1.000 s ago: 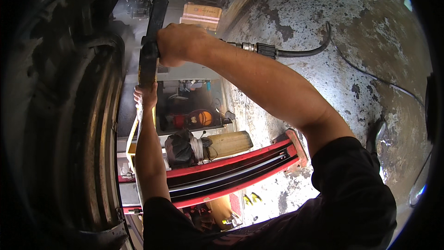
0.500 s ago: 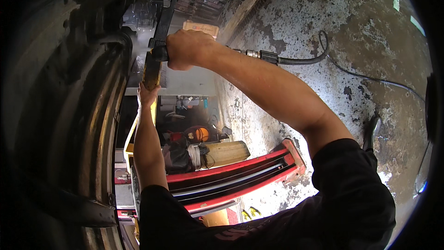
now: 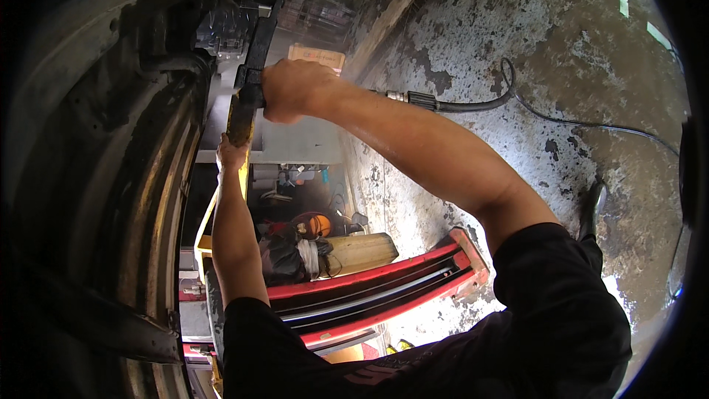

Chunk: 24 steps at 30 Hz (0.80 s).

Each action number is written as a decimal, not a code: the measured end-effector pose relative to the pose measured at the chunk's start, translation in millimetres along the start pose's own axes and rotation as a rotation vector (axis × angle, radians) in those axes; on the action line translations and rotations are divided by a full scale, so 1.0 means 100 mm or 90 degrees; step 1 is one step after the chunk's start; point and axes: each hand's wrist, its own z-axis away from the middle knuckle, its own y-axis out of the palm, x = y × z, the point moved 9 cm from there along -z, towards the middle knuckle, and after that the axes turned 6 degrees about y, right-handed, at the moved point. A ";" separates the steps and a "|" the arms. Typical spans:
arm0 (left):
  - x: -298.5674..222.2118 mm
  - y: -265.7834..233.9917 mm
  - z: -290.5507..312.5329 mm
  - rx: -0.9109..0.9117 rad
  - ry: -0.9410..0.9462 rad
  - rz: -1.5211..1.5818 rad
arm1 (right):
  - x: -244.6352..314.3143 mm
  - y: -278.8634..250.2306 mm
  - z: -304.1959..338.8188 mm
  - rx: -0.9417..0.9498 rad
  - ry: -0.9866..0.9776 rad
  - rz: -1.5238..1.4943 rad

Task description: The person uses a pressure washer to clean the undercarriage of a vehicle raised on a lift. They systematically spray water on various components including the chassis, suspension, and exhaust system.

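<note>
Bar (image 3: 241,124), black and yellow, sits in the left hand (image 3: 233,155).

Right of your grip (image 3: 295,90), you have a worn floor (image 3: 458,37) patched pale and brown; nearer you than the grip, bright light (image 3: 428,323) whitens it beside a red metal frame (image 3: 373,271).

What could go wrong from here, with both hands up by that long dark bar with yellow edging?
1. The thin black flexible hose loops loosely beside the right forearm, so it might snag if pulled.
2. The bare left hand is close to the lower end of the bar, so a slip could pinch or scrape its fingers.
3. The bare right hand is clenched beside the bar; knuckles could get knocked.
</note>
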 end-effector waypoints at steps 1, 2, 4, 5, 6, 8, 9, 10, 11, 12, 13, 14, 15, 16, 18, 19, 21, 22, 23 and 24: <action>-0.03 0.00 -0.01 0.001 -0.002 -0.010 | -0.06 -0.06 -0.01 -0.013 0.013 -0.005; -0.06 -0.01 -0.01 0.000 -0.005 -0.021 | -0.09 -0.12 0.00 -0.025 0.024 -0.012; -0.12 0.01 -0.02 0.018 -0.019 -0.025 | -0.17 -0.21 0.02 -0.029 0.056 -0.018; -0.12 0.01 -0.02 0.018 -0.026 -0.031 | -0.19 -0.27 0.03 -0.032 0.067 -0.020; -0.14 0.01 0.00 0.004 -0.029 -0.041 | -0.18 -0.30 0.05 -0.036 0.058 -0.009; -0.12 0.01 0.03 -0.023 -0.040 -0.064 | -0.17 -0.36 0.11 -0.042 0.038 0.014; -0.09 0.02 0.02 -0.022 -0.044 -0.063 | -0.18 -0.42 0.10 -0.049 0.038 0.012; -0.06 0.02 0.01 -0.020 -0.048 -0.061 | -0.20 -0.49 0.08 -0.056 0.039 0.010; -0.04 0.04 0.00 -0.018 -0.052 -0.059 | -0.21 -0.55 0.07 -0.061 0.040 0.008; -0.02 0.06 -0.01 -0.013 -0.057 -0.074 | -0.21 -0.60 0.08 -0.069 0.036 0.003; 0.01 0.07 -0.01 -0.012 -0.062 -0.076 | -0.20 -0.66 0.09 -0.077 0.032 -0.002; 0.01 0.08 -0.02 -0.010 -0.064 -0.077 | -0.20 -0.72 0.11 -0.085 0.031 -0.007; 0.01 0.07 -0.02 -0.009 -0.068 -0.078 | -0.19 -0.77 0.15 -0.092 0.024 -0.002; 0.02 0.07 -0.03 0.001 -0.080 -0.075 | -0.16 -0.82 0.20 -0.098 0.017 0.002; -0.08 0.11 -0.07 0.028 -0.093 -0.069 | -0.17 -0.87 0.26 -0.106 0.007 0.013; -0.11 0.09 -0.08 0.032 -0.098 -0.071 | -0.17 -0.90 0.28 -0.108 -0.002 0.021; -0.12 0.10 -0.05 0.044 -0.111 -0.080 | -0.18 -0.96 0.32 -0.116 -0.011 0.016; -0.13 0.11 -0.06 0.050 -0.113 -0.087 | -0.20 -0.99 0.34 -0.125 -0.010 0.005; -0.09 0.09 -0.05 0.055 -0.119 -0.095 | -0.18 -1.02 0.36 -0.132 -0.013 -0.007; -0.05 0.08 -0.04 0.060 -0.126 -0.104 | -0.16 -1.04 0.39 -0.129 -0.014 -0.010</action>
